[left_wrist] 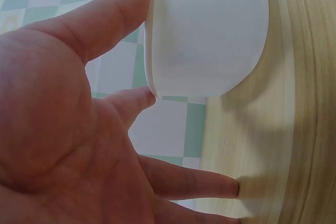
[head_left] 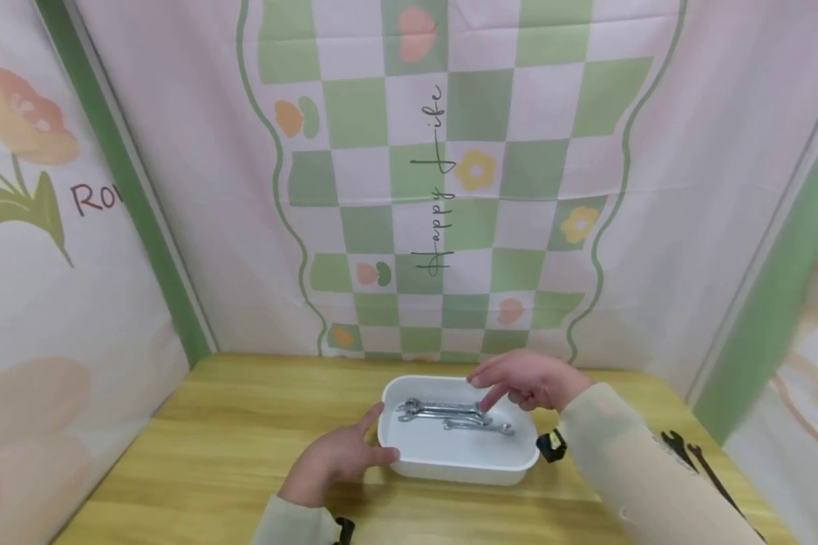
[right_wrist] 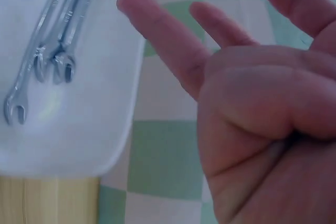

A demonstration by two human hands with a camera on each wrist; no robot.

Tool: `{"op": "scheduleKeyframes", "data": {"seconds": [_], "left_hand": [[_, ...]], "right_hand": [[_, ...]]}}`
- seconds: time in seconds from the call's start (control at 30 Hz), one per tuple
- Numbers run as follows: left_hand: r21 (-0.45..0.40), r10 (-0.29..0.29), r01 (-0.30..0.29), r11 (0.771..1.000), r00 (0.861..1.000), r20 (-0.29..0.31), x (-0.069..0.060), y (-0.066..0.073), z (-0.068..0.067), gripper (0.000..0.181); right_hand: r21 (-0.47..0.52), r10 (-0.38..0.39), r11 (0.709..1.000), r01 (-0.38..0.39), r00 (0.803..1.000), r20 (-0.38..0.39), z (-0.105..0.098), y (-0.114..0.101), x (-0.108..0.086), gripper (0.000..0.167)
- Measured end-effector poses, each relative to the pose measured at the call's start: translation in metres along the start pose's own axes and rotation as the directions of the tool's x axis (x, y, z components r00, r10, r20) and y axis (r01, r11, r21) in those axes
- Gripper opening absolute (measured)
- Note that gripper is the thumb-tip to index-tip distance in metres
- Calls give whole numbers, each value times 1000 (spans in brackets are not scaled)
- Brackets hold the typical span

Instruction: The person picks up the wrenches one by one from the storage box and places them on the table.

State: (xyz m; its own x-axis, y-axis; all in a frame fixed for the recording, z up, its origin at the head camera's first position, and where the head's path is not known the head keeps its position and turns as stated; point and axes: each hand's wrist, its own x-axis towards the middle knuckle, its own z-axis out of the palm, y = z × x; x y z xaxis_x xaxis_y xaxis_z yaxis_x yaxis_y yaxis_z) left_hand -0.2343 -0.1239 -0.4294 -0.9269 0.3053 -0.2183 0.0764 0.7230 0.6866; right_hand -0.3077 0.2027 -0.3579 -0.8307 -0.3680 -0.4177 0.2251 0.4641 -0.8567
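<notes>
A white plastic tray stands on the table and holds several silver wrenches. They lie side by side, with one smaller wrench nearer the front. At the tray's left end, my left hand touches the rim with thumb and index finger. In the left wrist view, that hand's other fingers stretch out beside the tray. My right hand hovers over the tray's right half with nothing in it. The right wrist view shows its extended finger apart from the wrench ends.
Dark wrenches lie at the right side of the wooden table, partly hidden by the right sleeve. A checked green and white cloth hangs behind the table's back edge, with cloth walls on both sides.
</notes>
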Motion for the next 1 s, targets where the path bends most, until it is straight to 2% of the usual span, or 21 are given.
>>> {"op": "scheduleKeyframes", "data": {"seconds": [0.17, 0.3, 0.4, 0.43, 0.57, 0.67, 0.83, 0.93, 0.97, 1.0], "left_hand": [[10, 12, -12, 1000, 1000, -2, 2, -3, 2, 93], [11, 6, -6, 1000, 1000, 0, 4, -4, 3, 93], [10, 3, -3, 1000, 1000, 0, 3, -3, 2, 93], [9, 1, -1, 1000, 1000, 1, 3, -2, 2, 93], [6, 0, 0, 1000, 1000, 0, 2, -1, 0, 94], [3, -6, 6, 1000, 1000, 2, 2, -1, -1, 94], [-1, -11, 11, 1000, 1000, 3, 2, -2, 0, 93], [-5, -10, 10, 1000, 1000, 1, 2, -2, 0, 93], [-6, -10, 10, 1000, 1000, 0, 2, -2, 0, 93], [-7, -10, 10, 1000, 1000, -2, 2, -2, 0, 93]], "right_hand": [[-130, 39, 991, -40, 999, -14, 13, -2, 16, 43], [-268, 63, 961, -70, 997, -37, 17, 2, 26, 36], [-413, 91, 904, -111, 994, -66, 19, 5, 30, 31], [-463, 99, 877, -126, 992, -83, 21, 5, 31, 28], [-652, 104, 740, -167, 985, -134, 28, 4, 30, 10], [-718, 102, 673, -178, 984, -149, 35, 2, 31, 6], [-765, 89, 628, -144, 990, -113, 45, 0, 36, 14], [-804, 61, 586, -103, 995, -83, 51, -3, 39, 17], [-807, 57, 582, -99, 995, -81, 53, -3, 39, 17], [-801, 56, 590, -95, 995, -78, 55, -4, 40, 16]]}}
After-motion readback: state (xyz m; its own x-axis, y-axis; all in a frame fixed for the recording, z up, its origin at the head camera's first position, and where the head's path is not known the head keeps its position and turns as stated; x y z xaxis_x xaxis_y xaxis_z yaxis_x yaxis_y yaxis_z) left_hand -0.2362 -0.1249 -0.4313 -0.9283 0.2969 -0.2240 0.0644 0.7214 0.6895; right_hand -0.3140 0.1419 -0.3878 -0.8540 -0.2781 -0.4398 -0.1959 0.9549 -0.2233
